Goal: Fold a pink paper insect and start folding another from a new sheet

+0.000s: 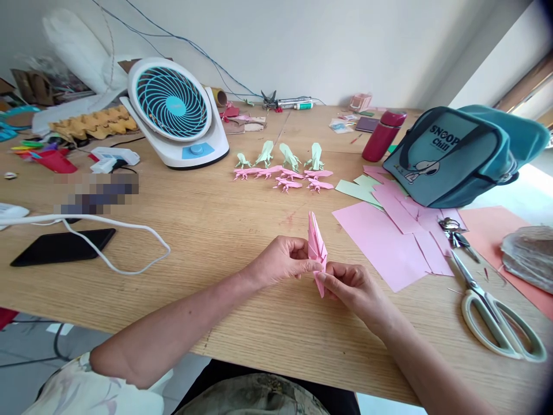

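A narrow, many-layered pink origami piece (317,242) stands nearly upright above the front part of the table, its pointed end up. My left hand (290,258) pinches it from the left, thumb across its lower middle. From the right, my right hand (352,283) grips the lower tip between thumb and fingers. Parts of the fingers behind the paper are hidden. Farther back, several finished pink origami insects (287,183) stand in rows, with green origami insects (288,157) behind them.
Pink paper sheets (380,242) and green strips (358,191) lie to the right, beside keys (451,227) and scissors (496,323). A teal bag (449,155) and red bottle (383,137) stand behind. At left are a fan (177,109), a white cable (129,230) and a phone (63,246).
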Available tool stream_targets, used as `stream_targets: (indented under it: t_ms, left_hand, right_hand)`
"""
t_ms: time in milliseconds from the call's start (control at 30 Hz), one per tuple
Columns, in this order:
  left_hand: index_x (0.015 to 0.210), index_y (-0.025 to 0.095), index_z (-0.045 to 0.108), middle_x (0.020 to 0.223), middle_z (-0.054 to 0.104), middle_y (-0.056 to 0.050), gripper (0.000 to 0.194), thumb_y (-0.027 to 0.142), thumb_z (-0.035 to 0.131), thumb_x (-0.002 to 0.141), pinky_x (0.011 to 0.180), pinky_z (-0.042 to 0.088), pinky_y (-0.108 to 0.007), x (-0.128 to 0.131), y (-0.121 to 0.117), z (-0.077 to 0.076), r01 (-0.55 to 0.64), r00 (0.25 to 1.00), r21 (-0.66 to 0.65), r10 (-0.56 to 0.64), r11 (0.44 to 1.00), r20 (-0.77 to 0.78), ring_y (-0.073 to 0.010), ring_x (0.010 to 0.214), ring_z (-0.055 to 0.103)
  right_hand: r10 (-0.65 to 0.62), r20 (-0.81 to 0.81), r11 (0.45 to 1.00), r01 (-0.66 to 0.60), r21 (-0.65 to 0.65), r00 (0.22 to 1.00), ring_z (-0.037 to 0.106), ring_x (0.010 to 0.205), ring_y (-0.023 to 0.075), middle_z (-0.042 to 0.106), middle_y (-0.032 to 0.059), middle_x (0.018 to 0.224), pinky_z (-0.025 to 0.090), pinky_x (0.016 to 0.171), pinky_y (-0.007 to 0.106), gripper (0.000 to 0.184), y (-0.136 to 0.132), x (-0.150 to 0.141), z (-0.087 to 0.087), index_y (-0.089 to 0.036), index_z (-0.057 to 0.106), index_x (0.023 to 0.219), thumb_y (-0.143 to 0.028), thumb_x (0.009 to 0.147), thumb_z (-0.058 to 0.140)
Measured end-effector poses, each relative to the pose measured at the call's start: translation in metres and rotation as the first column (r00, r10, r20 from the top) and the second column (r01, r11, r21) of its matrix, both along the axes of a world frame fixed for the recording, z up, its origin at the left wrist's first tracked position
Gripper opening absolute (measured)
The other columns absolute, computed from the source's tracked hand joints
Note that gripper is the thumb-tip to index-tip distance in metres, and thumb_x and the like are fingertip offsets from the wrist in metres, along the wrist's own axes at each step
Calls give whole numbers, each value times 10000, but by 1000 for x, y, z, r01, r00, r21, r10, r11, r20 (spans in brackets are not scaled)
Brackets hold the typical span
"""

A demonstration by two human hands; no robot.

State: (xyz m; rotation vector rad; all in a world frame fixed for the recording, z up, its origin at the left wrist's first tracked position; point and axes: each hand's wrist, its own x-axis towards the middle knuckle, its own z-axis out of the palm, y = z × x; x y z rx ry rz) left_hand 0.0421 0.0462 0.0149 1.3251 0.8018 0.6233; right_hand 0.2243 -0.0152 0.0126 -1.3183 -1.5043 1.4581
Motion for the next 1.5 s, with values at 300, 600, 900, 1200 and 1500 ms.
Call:
stream_targets:
  t_ms: [300,600,900,1200,1500]
  left_hand:
    - [731,116,663,639,589,11,262,350,778,718,521,353,-204,4,-4,4,-58,996,36,60,998,-59,-78,562,467]
    - [768,119,668,655,564,29,223,320,754,722,565,342,-216,4,-3,-2,-161,981,155,175,975,-82,-85,594,469]
    - [808,117,684,661,595,23,344,386,843,665,496,387,-199,4,-4,-2,-114,993,40,115,993,-16,-81,557,486]
    - [727,105,657,600,593,23,346,358,874,636,486,395,-178,5,-7,1,-95,995,14,95,995,22,-63,526,493]
    - [740,112,662,598,600,29,320,331,873,640,494,422,-185,3,-7,-1,-99,994,14,99,995,55,-72,530,517]
  right_hand:
    - [-2,-47,999,1,-32,999,314,524,90,444,-41,566,207,493,264,465,-1,0,-2,-182,601,656,-620,793,677]
    - [-84,-83,994,78,-74,993,317,512,84,469,-45,569,243,481,253,469,1,-6,2,-192,596,679,-636,674,745]
    - [-55,-71,997,51,-59,996,296,543,88,421,-50,585,200,503,258,451,-2,-1,-6,-184,549,675,-594,769,710]
    - [-104,-159,990,86,-115,982,314,521,77,460,-57,569,205,495,252,456,-2,-3,-3,-172,610,719,-575,655,813]
    - [-126,-119,986,111,-121,985,291,517,78,410,-61,539,185,486,251,494,-2,-1,-9,-188,536,644,-614,677,784]
